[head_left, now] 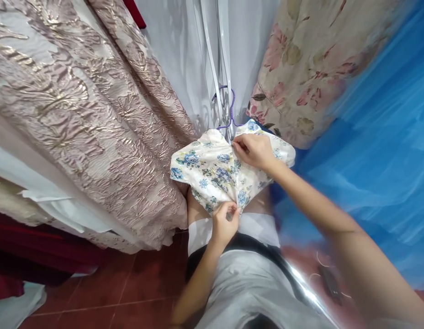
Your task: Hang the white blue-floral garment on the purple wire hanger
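Observation:
A small white top [212, 167] with a blue flower print hangs on a purple hanger [231, 107], in front of my lap. My right hand [255, 151] pinches the top near the neckline, where a seam or zip runs down its middle; which of the two it is I cannot tell. At the lower end of that line, the fingertips of my left hand [225, 223] are closed on the hem. Behind my right hand, part of the top's right side is hidden.
Pink brocade fabric with gold thread [105, 123] hangs at left. Flower-printed cream cloth [308, 68] and blue tulle [379, 169] hang at right. White straps [212, 50] dangle above the hanger. Red floor tiles [129, 278] show below, with dark red cloth [37, 256] at far left.

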